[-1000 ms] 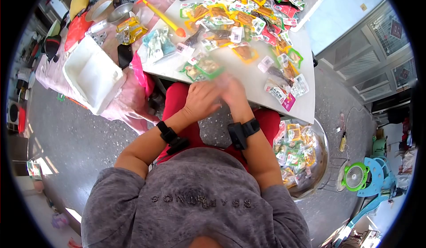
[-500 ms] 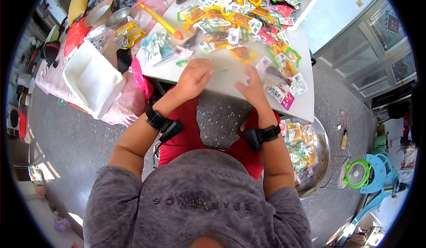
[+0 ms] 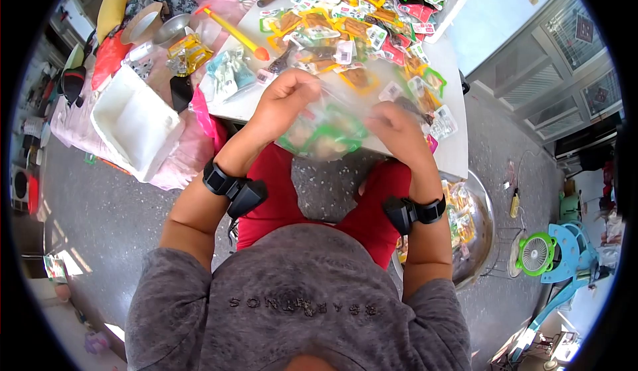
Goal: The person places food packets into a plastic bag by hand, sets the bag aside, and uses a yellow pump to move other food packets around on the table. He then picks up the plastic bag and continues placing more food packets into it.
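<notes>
A clear plastic bag point(image 3: 325, 132) hangs between my hands at the table's front edge, with green-edged packets visible in its lower part. My left hand point(image 3: 289, 102) is closed on the bag's upper left edge, thumb and fingers pinched together. On the opposite side, the curled fingers of my right hand point(image 3: 400, 130) grip the bag's right edge. Beyond the bag, a heap of small snack packets point(image 3: 352, 25) in yellow, red and green wrappers covers much of the white table point(image 3: 246, 108). A few loose packets point(image 3: 428, 92) lie past my right hand.
A yellow stick with an orange end point(image 3: 236, 33) and a pale blue plastic bundle point(image 3: 229, 75) lie on the table's left side. Further left is a white foam box point(image 3: 133, 122). A metal basin point(image 3: 488, 218) with packets stands beside my right leg.
The clear bag with green-edged packets now hangs stretched between my hands. My right hand has gone from open fingers to gripping it and has shifted right. My left hand has risen slightly.
</notes>
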The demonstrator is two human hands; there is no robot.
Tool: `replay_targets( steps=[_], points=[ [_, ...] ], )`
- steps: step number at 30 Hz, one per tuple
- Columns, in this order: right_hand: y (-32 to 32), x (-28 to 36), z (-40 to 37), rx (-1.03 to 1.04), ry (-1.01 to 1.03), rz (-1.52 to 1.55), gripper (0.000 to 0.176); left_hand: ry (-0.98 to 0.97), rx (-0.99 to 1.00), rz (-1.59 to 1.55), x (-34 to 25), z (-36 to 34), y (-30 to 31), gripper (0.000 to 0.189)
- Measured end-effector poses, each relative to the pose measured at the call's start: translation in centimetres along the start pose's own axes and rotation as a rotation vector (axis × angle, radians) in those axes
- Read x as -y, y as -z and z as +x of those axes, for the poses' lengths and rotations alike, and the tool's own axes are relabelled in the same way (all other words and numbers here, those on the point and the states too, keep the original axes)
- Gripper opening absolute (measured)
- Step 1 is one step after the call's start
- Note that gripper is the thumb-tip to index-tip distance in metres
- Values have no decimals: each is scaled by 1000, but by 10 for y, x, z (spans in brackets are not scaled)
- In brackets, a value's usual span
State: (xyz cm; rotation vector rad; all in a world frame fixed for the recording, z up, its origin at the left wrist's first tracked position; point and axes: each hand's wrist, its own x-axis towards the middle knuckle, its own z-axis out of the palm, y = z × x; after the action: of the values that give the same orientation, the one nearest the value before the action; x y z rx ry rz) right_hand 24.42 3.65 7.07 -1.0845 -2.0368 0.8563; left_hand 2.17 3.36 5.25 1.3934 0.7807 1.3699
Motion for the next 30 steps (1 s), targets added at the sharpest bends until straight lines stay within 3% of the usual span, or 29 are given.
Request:
replay_targets(
  steps=[2, 6, 8, 13, 14, 17, 25, 29, 30],
  points=[
    [6, 9, -1, -2, 75, -41, 13, -136, -27, -30, -2, -5, -3, 8],
    [1, -13, -5, 65, 183, -186, 11, -47, -41, 150, 32, -18, -2, 7],
    [4, -7, -15, 59, 179, -156, 14, -145, -59, 112, 21, -21, -9, 7],
    [2, 15, -35, 146, 87, -169, 22, -269, 79, 258, -6, -29, -23, 5],
    [-7, 16, -39, 104, 177, -210, 28, -277, 101, 295, -7, -31, -26, 4],
    [-32, 8, -49, 102, 185, -144, 22, -256, 147, 422, -3, -40, -34, 4],
    [-6, 11, -81, 175, 105, 56, 19, 23, 238, 203, 24, -54, -22, 6],
    [46, 3, -123, -12, 39, 52, 9, 234, 208, 384, 69, -56, 10, 5],
    [61, 0, -136, -35, -79, 111, 8, 275, 220, 454, 76, -58, 16, 4]
  ],
)
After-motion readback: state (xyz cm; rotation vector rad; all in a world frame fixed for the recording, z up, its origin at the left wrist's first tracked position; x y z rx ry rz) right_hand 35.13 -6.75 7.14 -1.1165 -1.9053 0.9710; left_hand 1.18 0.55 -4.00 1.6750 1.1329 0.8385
